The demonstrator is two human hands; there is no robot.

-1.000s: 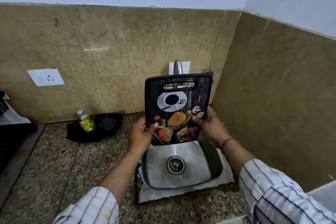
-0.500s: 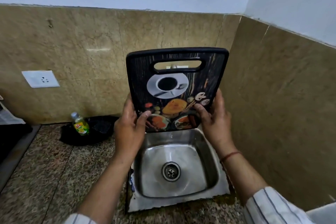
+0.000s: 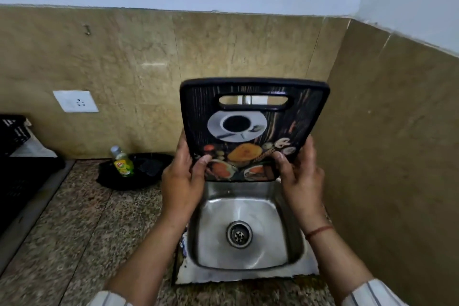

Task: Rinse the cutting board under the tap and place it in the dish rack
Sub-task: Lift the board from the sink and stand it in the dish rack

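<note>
I hold a black cutting board (image 3: 250, 117), printed with a coffee cup and food, upright above the steel sink (image 3: 250, 263). My left hand (image 3: 182, 181) grips its lower left edge, thumb on the printed face. My right hand (image 3: 301, 176) grips its lower right edge. The tap (image 3: 246, 99) shows only through the board's handle slot; the rest is hidden behind the board. No water is visible. A black crate-like rack (image 3: 15, 131) sits at the far left edge, partly cut off.
A small green dish-soap bottle (image 3: 122, 163) stands by a black tray (image 3: 131, 176) at the back of the granite counter (image 3: 74, 231). A wall socket (image 3: 75, 101) is on the tiled back wall. The right tiled wall (image 3: 397, 156) stands close beside the sink.
Both hands have lifted the board up from the sink basin and brought it nearer the camera; it now hides the tap. The grip is unchanged.
</note>
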